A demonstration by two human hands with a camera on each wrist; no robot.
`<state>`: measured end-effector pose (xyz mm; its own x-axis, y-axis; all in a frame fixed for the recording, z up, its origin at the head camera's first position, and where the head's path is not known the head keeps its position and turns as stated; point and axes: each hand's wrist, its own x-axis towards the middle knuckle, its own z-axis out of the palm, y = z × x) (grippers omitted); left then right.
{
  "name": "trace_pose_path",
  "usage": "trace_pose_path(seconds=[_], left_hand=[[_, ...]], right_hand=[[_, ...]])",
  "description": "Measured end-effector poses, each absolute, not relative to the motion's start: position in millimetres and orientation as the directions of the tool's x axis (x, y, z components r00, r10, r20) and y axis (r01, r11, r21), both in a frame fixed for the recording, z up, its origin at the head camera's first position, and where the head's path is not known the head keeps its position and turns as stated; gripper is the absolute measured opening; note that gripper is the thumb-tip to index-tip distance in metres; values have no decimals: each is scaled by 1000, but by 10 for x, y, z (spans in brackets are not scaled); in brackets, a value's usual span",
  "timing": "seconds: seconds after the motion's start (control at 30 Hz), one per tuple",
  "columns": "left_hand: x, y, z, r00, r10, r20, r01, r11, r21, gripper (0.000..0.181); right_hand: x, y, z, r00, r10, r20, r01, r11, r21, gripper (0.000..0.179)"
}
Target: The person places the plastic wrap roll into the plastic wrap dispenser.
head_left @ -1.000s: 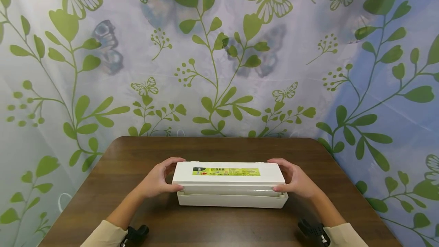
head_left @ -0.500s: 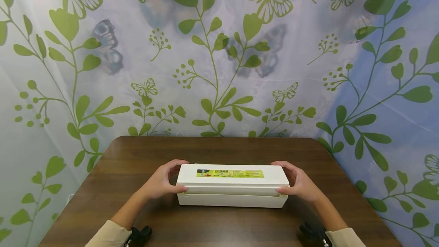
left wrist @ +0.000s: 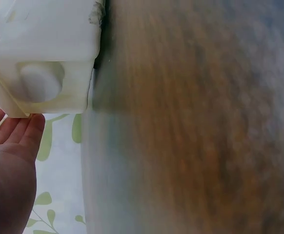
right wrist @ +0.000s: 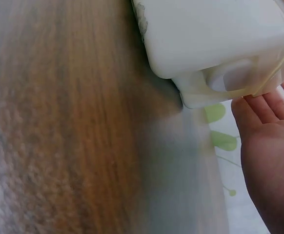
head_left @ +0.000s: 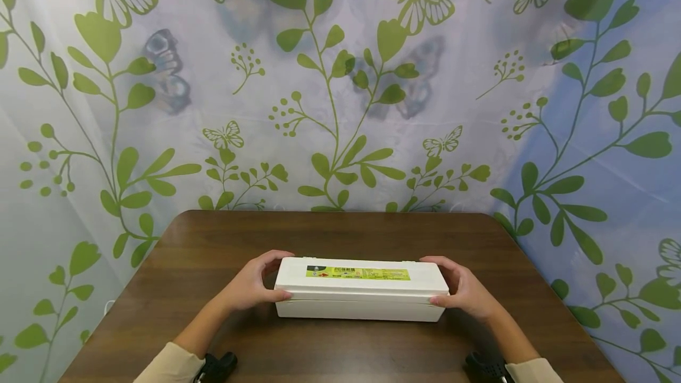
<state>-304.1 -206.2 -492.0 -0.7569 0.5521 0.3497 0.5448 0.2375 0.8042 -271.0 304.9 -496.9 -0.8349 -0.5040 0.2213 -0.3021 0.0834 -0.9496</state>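
A long white cling film box point(head_left: 362, 311) sits on the brown table, its lid point(head_left: 340, 286) lying down on the base. The lid carries a yellow-green label point(head_left: 357, 273) with printed characters. My left hand point(head_left: 251, 284) grips the lid's left end, thumb on the front edge and fingers behind. At the opposite end my right hand point(head_left: 467, 289) grips the lid the same way. Both wrist views show a recess in the box's end wall, with a pale roll end point(left wrist: 42, 83) inside it. Fingertips of the left hand point(left wrist: 10, 165) and right hand point(right wrist: 271, 151) reach the box's far upper edge.
The wood-grain table point(head_left: 340, 350) extends around the box on all sides. Behind it hangs a pale curtain point(head_left: 340, 105) with green leaves and butterflies. Black straps point(head_left: 215, 366) are worn at both wrists below beige sleeves.
Both hands have brought the lid down and slightly right onto the base. The gap along the front, seen a second ago, has narrowed to a thin seam.
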Motion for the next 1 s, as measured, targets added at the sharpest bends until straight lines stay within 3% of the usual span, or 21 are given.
trace_pose_path(seconds=[0.57, 1.0], left_hand=[[-2920, -2056, -4866, -782, 564, 264, 498, 311, 810, 68], [-2759, -2003, -4858, -761, 568, 312, 536, 282, 796, 74]], right_hand=[[-2644, 3094, -4988, -822, -524, 223, -297, 60, -953, 76], [-2574, 3171, -4986, -802, -556, 218, -293, 48, -955, 79]])
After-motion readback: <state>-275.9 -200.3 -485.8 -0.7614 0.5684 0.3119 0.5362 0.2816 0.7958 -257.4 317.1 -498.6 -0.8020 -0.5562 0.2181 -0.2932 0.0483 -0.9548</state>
